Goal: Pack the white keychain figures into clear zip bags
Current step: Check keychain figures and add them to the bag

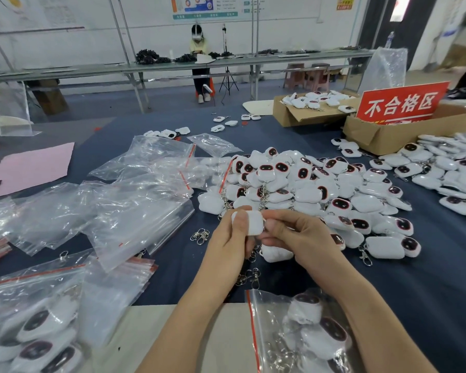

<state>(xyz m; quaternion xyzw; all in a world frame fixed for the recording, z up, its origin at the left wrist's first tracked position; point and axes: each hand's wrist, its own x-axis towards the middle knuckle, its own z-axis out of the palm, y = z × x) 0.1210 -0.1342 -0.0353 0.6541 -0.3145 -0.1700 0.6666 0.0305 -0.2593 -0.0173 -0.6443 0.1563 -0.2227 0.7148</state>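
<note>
Keychain figure (250,224) was held in both hands just above the desk (428,265), at the near edge of the loose pile (307,189). Left hand (226,239) curled round its left side, thumb on the plain white back. Right hand (293,235) pinched its right edge. Long axis hard to call, approx. upright. Part-filled zip bag (293,332) lay nearer the person, under the right forearm, red zip strip on its left side, so I judged the drop would go back & down, right hand nearer. Forearms converged, wrists bent inward. Empty bags (135,205) lay well left.
</note>
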